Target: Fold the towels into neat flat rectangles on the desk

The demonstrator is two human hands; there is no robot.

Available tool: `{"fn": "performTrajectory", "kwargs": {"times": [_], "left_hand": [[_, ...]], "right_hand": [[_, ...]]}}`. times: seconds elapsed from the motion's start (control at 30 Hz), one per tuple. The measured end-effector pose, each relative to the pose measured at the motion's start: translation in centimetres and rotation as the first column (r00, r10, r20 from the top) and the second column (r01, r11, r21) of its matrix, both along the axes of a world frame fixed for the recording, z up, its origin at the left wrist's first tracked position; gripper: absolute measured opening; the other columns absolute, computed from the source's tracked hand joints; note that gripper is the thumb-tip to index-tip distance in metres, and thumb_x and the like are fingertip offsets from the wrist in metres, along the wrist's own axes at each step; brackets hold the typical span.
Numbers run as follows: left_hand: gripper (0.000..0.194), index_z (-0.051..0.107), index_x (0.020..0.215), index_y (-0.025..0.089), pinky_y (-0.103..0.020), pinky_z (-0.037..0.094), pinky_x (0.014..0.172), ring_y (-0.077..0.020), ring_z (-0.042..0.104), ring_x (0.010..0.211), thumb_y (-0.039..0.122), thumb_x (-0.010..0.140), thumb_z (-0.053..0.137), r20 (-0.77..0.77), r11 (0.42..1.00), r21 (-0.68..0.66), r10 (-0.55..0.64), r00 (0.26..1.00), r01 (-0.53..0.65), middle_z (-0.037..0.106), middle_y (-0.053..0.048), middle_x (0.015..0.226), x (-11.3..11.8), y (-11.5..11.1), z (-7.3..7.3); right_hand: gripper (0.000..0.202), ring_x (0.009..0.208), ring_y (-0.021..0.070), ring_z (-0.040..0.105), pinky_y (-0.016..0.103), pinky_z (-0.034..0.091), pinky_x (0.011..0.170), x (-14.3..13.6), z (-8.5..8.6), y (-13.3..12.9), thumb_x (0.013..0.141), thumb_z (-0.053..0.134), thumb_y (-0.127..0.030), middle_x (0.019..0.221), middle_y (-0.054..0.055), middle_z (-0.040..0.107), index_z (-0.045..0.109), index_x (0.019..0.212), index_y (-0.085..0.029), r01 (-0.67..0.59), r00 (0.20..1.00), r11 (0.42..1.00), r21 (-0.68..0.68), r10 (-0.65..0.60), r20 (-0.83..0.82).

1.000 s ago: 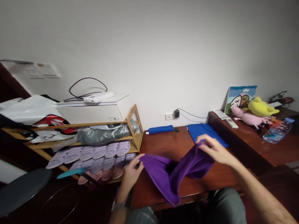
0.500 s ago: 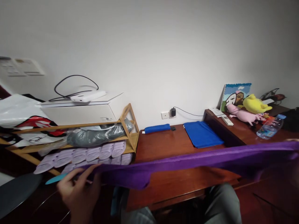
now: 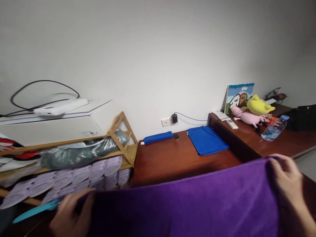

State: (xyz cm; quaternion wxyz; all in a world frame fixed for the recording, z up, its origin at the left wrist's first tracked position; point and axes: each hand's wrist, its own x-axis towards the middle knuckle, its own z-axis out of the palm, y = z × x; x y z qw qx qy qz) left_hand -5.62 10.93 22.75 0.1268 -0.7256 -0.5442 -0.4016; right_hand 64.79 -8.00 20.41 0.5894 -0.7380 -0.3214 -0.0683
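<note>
A purple cloth (image 3: 197,200) hangs stretched between my two hands at the bottom of the head view, its top edge rising to the right. My left hand (image 3: 74,212), blurred, is closed on the cloth's upper left corner. The upper right corner is pinched in my right hand (image 3: 287,177). Beyond the cloth, on the brown table (image 3: 158,164), lie a rolled blue cloth (image 3: 158,137) and a flat folded blue cloth (image 3: 207,140). The lower part of the purple cloth runs out of view.
At left, a wooden rack (image 3: 132,151) holds lilac slippers (image 3: 81,176), a wrapped grey bundle (image 3: 81,154) and a white box (image 3: 56,128). On the raised right surface are a bottle (image 3: 274,129), plush toys (image 3: 249,118), a remote (image 3: 232,124) and a picture (image 3: 238,97).
The purple cloth has gone from a narrow, slanting strip to a broad hanging sheet. My right hand has come into clear view from the right edge. The camera view has shifted.
</note>
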Motion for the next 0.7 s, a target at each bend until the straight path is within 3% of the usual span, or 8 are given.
{"fn": "performTrajectory", "kwargs": {"times": [0.07, 0.17, 0.23, 0.3, 0.43, 0.5, 0.6, 0.7], "left_hand": [[0.026, 0.071, 0.094, 0.034, -0.051, 0.062, 0.086, -0.0331, 0.075, 0.094, 0.048, 0.096, 0.050, -0.018, 0.999, -0.021, -0.048, 0.999, 0.047, 0.080, -0.005, 0.092, 2.6, 5.4, -3.1], [0.028, 0.072, 0.091, 0.028, -0.044, 0.057, 0.091, -0.0288, 0.073, 0.096, 0.040, 0.096, 0.048, -0.188, 0.973, -0.223, -0.104, 0.977, 0.060, 0.080, -0.006, 0.091, 6.5, 12.3, -7.7], [0.029, 0.075, 0.093, 0.025, -0.041, 0.055, 0.094, -0.0270, 0.072, 0.101, 0.035, 0.098, 0.048, -0.280, 0.936, -0.352, -0.120, 0.952, 0.014, 0.081, -0.007, 0.095, 8.7, 15.3, -10.4], [0.029, 0.077, 0.098, 0.021, -0.042, 0.055, 0.095, -0.0289, 0.071, 0.104, 0.030, 0.097, 0.050, -0.318, 0.917, -0.399, -0.105, 0.942, -0.032, 0.081, -0.012, 0.099, 10.7, 16.9, -12.8], [0.042, 0.079, 0.123, 0.015, -0.050, 0.054, 0.108, -0.0351, 0.069, 0.125, 0.022, 0.095, 0.048, -0.303, 0.945, -0.318, -0.029, 0.953, -0.072, 0.077, -0.021, 0.131, 13.6, 17.0, -18.2], [0.047, 0.077, 0.133, 0.018, -0.049, 0.053, 0.115, -0.0334, 0.066, 0.135, 0.027, 0.100, 0.045, -0.286, 0.952, -0.306, -0.080, 0.955, -0.012, 0.074, -0.019, 0.143, 14.2, 16.0, -21.2], [0.054, 0.073, 0.145, 0.022, -0.051, 0.051, 0.122, -0.0328, 0.064, 0.144, 0.038, 0.106, 0.039, -0.282, 0.918, -0.393, -0.172, 0.944, 0.050, 0.072, -0.016, 0.153, 13.7, 14.2, -25.2], [0.061, 0.065, 0.156, 0.020, -0.059, 0.045, 0.127, -0.0355, 0.057, 0.153, 0.042, 0.107, 0.036, -0.294, 0.890, -0.457, -0.149, 0.944, -0.001, 0.064, -0.017, 0.164, 12.2, 13.0, -27.3]], "right_hand": [[0.050, 0.100, 0.0335, 0.075, 0.049, 0.059, 0.094, 0.5, -2.6, 4.3, 0.085, 0.067, -0.070, 0.106, 0.012, 0.081, 0.074, 0.105, -0.025, -0.076, 0.995, 0.988, -0.136, 0.065, -0.082], [0.041, 0.097, 0.0305, 0.076, 0.043, 0.060, 0.090, 1.4, -8.1, 10.9, 0.086, 0.062, -0.061, 0.100, 0.011, 0.083, 0.074, 0.099, -0.025, -0.186, 0.978, 0.938, -0.292, 0.148, -0.147], [0.032, 0.099, 0.0300, 0.076, 0.042, 0.059, 0.091, 1.6, -11.6, 14.6, 0.089, 0.059, -0.049, 0.103, 0.011, 0.082, 0.074, 0.102, -0.024, -0.185, 0.980, 0.876, -0.445, 0.130, -0.152], [0.031, 0.104, 0.0301, 0.076, 0.042, 0.058, 0.094, 1.1, -14.4, 17.3, 0.093, 0.056, -0.041, 0.109, 0.013, 0.081, 0.075, 0.108, -0.023, -0.148, 0.988, 0.820, -0.553, 0.098, -0.119], [0.040, 0.122, 0.0350, 0.070, 0.048, 0.055, 0.106, -1.5, -18.8, 19.3, 0.099, 0.049, -0.036, 0.133, 0.021, 0.073, 0.074, 0.125, -0.018, -0.032, 0.998, 0.807, -0.590, 0.061, 0.030], [0.041, 0.123, 0.0346, 0.069, 0.049, 0.055, 0.109, -3.1, -21.2, 18.9, 0.103, 0.046, -0.036, 0.134, 0.020, 0.073, 0.075, 0.128, -0.020, -0.060, 0.978, 0.794, -0.605, 0.167, 0.122], [0.042, 0.129, 0.0335, 0.068, 0.049, 0.052, 0.116, -4.7, -24.6, 17.5, 0.105, 0.046, -0.037, 0.137, 0.016, 0.074, 0.075, 0.132, -0.024, -0.178, 0.902, 0.762, -0.622, 0.379, 0.207], [0.047, 0.140, 0.0338, 0.063, 0.052, 0.047, 0.124, -5.0, -26.5, 16.9, 0.107, 0.044, -0.038, 0.148, 0.017, 0.071, 0.072, 0.142, -0.023, -0.231, 0.845, 0.743, -0.628, 0.473, 0.249]]}}
